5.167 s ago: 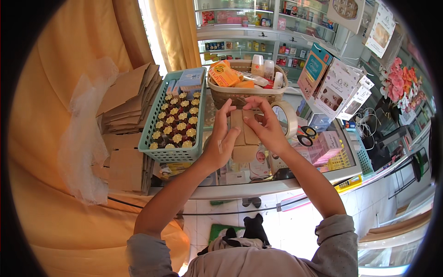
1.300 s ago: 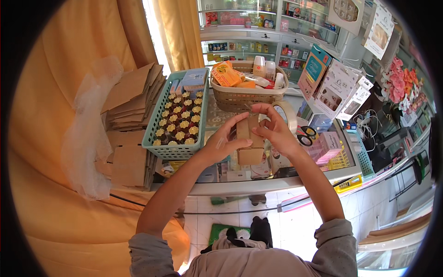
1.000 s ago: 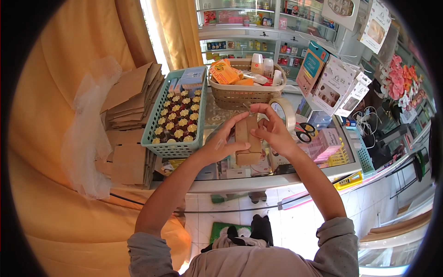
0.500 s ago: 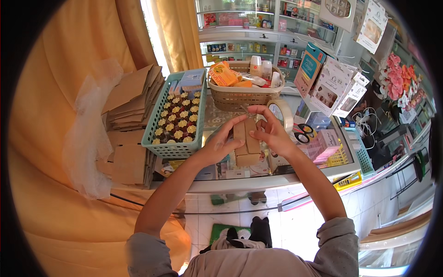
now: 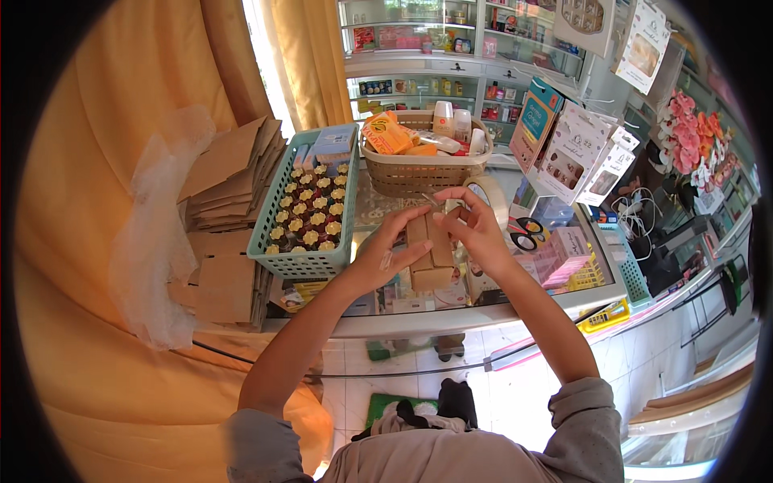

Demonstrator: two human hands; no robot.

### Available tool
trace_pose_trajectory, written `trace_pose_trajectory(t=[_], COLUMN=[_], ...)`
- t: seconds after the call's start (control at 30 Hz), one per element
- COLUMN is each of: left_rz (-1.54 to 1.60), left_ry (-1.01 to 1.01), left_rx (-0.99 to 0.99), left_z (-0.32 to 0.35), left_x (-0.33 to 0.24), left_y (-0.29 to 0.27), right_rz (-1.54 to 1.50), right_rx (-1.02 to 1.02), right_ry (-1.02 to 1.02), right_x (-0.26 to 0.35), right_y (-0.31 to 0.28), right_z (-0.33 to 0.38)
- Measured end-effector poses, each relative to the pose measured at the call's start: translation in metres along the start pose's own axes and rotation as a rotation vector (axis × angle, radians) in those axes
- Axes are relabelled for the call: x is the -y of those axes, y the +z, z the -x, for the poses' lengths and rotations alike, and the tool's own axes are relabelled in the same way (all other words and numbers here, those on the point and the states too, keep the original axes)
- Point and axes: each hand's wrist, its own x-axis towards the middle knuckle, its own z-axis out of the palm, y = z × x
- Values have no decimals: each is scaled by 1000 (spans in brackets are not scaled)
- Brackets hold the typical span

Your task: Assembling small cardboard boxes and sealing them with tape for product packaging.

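A small brown cardboard box [image 5: 431,256] is held over the glass counter, its long side pointing away from me. My left hand [image 5: 388,251] grips it along the left side, thumb on top and fingers at the far left edge. At the box's far right end, my right hand [image 5: 473,229] has its thumb and index finger bent close together. A thin, narrow piece shows by that index fingertip, too small to name. Just beyond the right hand stands a roll of tape [image 5: 498,200]. Black-handled scissors [image 5: 527,233] lie right of it.
A green basket [image 5: 318,264] of gold-capped bottles stands left, beside stacked flat cardboard [image 5: 229,173]. A tan basket [image 5: 407,177] with orange packs and white bottles sits behind. Hanging white packages [image 5: 576,153] crowd the right, near a pink box [image 5: 564,256]. A cable [image 5: 386,375] crosses below the counter.
My right thumb has slid off the box's top toward its far end, closer to the index finger. The left hand keeps its hold on the box, which has hardly moved.
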Motion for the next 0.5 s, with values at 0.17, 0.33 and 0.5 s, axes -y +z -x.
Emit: trace_pose_trajectory(t=[0.17,0.33,0.5], left_rz=[9,-15,-29], left_ry=[-16,-5,-4], left_rx=[-21,-15,-14], left_z=[-1,-4,-5], left_x=[3,0,-3], left_y=[2,1,2], right_rz=[243,349,427], right_rx=[-16,-8,-1], right_ry=[65,110,97], right_x=[7,7,3], right_y=[-6,-5,-7], right_z=[-7,-6,-6])
